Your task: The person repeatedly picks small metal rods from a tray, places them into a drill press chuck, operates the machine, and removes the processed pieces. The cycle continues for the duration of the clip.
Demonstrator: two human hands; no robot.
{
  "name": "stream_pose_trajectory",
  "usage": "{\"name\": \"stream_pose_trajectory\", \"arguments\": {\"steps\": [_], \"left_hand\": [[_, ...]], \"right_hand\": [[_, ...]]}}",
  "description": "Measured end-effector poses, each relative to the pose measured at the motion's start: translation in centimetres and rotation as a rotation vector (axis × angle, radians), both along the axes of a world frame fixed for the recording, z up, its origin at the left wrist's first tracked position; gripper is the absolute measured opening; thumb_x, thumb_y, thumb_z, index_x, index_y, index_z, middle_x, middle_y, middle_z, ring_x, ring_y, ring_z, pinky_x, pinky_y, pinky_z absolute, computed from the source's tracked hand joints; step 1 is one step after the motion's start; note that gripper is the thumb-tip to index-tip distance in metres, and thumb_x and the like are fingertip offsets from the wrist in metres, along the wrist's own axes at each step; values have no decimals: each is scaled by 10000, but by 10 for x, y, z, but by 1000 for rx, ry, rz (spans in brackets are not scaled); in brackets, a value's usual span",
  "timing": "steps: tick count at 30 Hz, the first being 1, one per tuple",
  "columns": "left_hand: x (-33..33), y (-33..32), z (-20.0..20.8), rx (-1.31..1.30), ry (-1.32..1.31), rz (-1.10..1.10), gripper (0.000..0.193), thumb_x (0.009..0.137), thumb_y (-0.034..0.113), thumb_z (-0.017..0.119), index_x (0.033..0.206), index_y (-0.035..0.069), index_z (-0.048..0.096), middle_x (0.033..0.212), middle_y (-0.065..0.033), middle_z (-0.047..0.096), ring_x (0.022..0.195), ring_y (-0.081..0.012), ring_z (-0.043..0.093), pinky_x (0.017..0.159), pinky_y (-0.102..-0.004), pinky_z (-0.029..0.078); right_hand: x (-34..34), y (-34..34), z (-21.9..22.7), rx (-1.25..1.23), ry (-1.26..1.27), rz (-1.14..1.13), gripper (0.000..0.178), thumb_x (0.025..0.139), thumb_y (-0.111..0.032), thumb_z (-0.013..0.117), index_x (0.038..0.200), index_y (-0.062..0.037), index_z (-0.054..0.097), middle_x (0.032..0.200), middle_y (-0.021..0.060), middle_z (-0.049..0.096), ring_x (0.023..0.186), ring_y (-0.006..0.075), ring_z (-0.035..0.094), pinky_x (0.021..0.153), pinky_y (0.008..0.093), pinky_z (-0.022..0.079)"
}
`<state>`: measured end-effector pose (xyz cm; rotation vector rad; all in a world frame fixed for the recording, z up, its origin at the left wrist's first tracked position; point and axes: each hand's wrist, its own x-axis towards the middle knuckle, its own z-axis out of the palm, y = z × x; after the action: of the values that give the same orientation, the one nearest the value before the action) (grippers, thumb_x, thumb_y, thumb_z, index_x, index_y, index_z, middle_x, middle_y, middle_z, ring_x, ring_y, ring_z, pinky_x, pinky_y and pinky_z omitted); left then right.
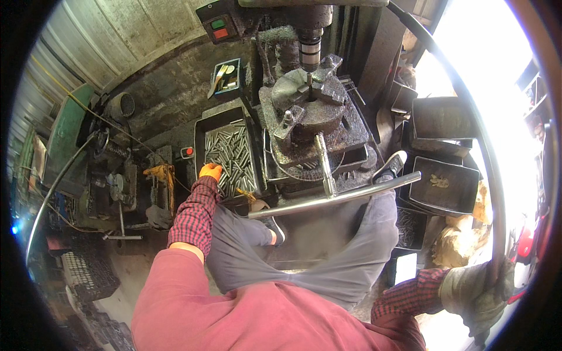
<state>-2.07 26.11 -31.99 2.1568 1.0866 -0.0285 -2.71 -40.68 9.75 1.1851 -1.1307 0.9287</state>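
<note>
My left hand (211, 171), in an orange glove, reaches over the near left part of a metal bin (199, 137) of short steel pins (231, 153). Its fingers look curled down; what they hold, if anything, is hidden. At the far right my right hand (477, 295), in a grey glove, is closed around the lower end of a long dark curved lever (489, 164). The lever runs up to the drill press. Below the drill chuck (309, 50) a round vise chuck (307, 102) sits on the machine table, with a thin upright piece at its centre.
A long steel bar handle (345, 197) juts toward me between my knees. Dark metal trays (443, 186) stand on the right. A small blue box (227, 76) lies beyond the bin, below a green and red switch (218, 28). Greasy machinery (120, 190) fills the left.
</note>
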Motion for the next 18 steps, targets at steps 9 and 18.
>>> {"name": "stream_pose_trajectory", "arguments": {"steps": [9, 18], "left_hand": [[5, 9, -21, 0, -21, 38, 438, 875, 334, 669, 1162, 12, 745, 1160, -192, 741, 1149, -326, 687, 1017, -395, 499], [9, 17, -39, -22, -133, 25, 410, 923, 251, 678, 1227, -23, 696, 995, -91, 755, 846, -187, 698, 796, -335, 535]], "right_hand": [[-1, -2, -12, 16, 8, -47, 394, 991, -365, 547, 996, 28, 569, 830, 108, 575, 746, 232, 593, 787, 348, 490], [-2, -5, -22, 12, 14, -98, 429, 954, -376, 593, 1030, 44, 556, 893, 131, 555, 849, 243, 573, 880, 374, 446]]}}
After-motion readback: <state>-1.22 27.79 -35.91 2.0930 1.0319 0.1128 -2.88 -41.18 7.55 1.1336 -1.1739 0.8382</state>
